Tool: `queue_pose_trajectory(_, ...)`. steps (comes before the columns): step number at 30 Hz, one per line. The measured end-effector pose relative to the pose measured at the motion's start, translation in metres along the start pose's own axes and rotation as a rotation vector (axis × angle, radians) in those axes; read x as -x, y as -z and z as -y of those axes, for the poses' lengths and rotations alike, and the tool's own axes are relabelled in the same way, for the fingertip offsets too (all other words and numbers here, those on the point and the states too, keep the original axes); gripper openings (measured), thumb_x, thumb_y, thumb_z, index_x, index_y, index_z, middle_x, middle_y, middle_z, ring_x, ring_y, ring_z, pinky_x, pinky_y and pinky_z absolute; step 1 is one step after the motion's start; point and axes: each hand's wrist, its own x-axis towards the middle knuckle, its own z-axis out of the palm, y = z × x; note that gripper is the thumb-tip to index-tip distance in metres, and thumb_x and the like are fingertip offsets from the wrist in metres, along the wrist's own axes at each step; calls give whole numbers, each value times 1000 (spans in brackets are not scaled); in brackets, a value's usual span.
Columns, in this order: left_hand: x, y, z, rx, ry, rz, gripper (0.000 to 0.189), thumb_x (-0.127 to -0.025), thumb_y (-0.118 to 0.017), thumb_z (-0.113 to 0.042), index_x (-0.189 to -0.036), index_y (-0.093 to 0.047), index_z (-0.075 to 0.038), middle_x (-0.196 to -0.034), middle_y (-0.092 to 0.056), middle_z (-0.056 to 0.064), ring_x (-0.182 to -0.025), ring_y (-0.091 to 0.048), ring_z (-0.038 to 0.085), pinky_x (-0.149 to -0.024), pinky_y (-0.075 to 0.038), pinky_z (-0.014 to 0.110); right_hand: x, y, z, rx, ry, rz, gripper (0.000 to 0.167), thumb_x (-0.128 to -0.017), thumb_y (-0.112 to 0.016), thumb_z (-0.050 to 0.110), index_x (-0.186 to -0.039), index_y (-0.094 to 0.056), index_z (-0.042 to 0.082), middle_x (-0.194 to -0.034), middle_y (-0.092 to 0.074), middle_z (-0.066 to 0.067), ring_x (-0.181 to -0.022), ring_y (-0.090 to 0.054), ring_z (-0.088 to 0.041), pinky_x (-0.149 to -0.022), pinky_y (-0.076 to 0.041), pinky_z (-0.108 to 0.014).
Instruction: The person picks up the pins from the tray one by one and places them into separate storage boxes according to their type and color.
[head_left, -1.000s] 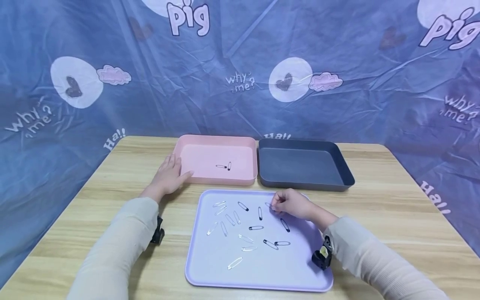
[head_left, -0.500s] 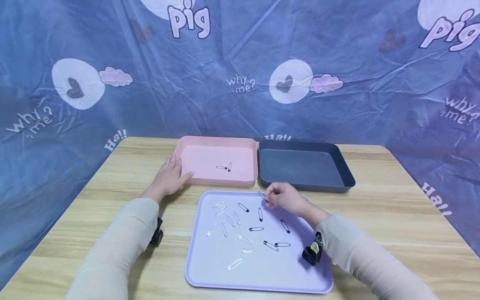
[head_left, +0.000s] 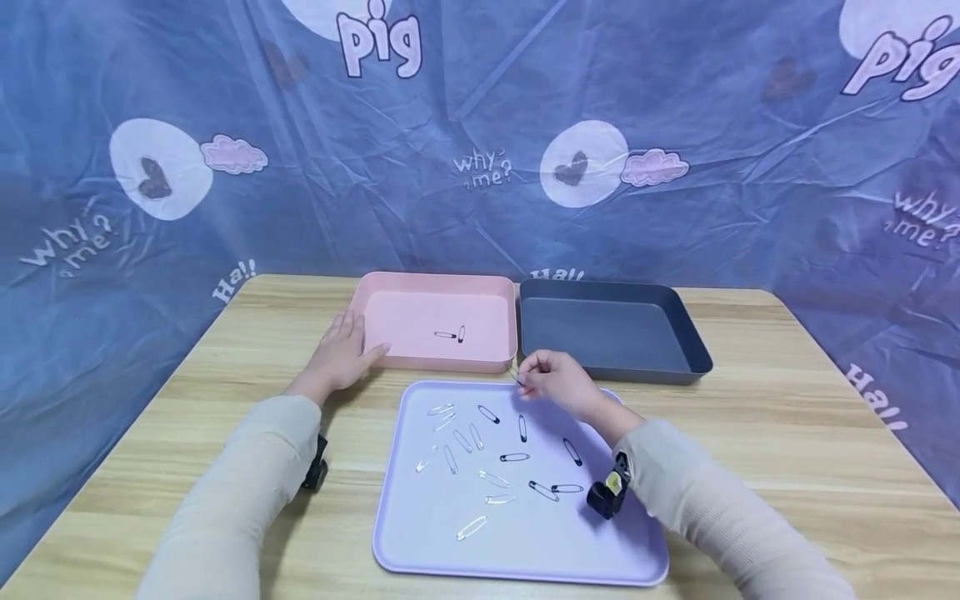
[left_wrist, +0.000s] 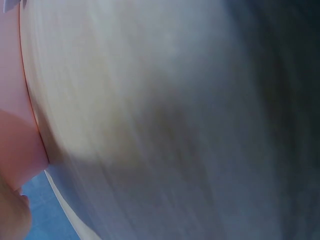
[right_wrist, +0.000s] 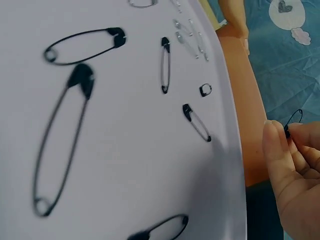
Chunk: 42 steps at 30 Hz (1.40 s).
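My right hand (head_left: pixel 558 385) pinches a black safety pin (right_wrist: pixel 287 132) between thumb and fingers. It hangs over the far edge of the lilac tray (head_left: pixel 427 546), close to the near right corner of the pink tray (head_left: pixel 401 312). The left hand (head_left: pixel 339 354) rests on the pink tray's left edge with fingers extended and the thumb along its near rim. Two black safety pins (head_left: pixel 445 335) lie inside the pink tray. Spread over the lilac tray are several black safety pins (head_left: pixel 514 457) on the middle and right, and several silver safety pins (head_left: pixel 472 528) mostly on the left.
To the right of the pink tray stands a dark grey tray (head_left: pixel 600 329), close beside it. All trays sit on a wooden table (head_left: pixel 750 400). A printed blue cloth (head_left: pixel 390 192) hangs behind the table. The left wrist view is mostly blurred.
The right hand has lifted the black safety pin off the lilac tray and carried it left and away toward the pink tray. My left hand has stayed in place.
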Motion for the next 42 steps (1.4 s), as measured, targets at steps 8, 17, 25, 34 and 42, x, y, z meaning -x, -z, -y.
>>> queue_pose_trajectory(8,-1,-1,-1,-9,-2,-1,82,-88,-28,-52,-132,-3,12,-138,5,28,-126,3,39,-102,0,45,-9,-3,5,-66,-28,-27,9,-82,-49,-8,-90,-50,-12,-87,-55,-26,-73,-60,-23,-70,-50,-32)
queue_pose_trajectory(17,0,0,0,-10,-2,7,81,-88,-28,-51,-132,-3,12,-138,5,28,-126,5,39,-102,2,45,-18,-8,7,-133,-36,-55,11,-81,-49,-9,-91,-51,-13,-79,-58,-16,-66,-60,-17,-69,-50,-31)
queue_pose_trajectory(25,-1,0,0,-12,1,10,81,-88,-28,-51,-132,-3,12,-138,5,28,-126,5,39,-102,1,45,-28,-14,10,-197,-54,-98,14,-81,-47,-9,-94,-51,-14,-85,-57,-21,-65,-61,-17,-69,-50,-30)
queue_pose_trajectory(34,-1,0,1,-29,-7,11,81,-88,-27,-52,-132,-4,12,-137,4,29,-126,4,39,-102,1,45,-45,-25,25,-143,-34,-143,14,-79,-51,-8,-92,-54,-12,-80,-58,-16,-59,-59,-12,-61,-51,-25)
queue_pose_trajectory(42,-1,1,0,-24,-3,18,80,-88,-28,-51,-133,-4,11,-138,5,28,-126,4,39,-102,1,45,-58,-35,28,-195,-15,-153,17,-77,-50,-12,-94,-53,-16,-81,-57,-16,-57,-58,-11,-63,-51,-24)
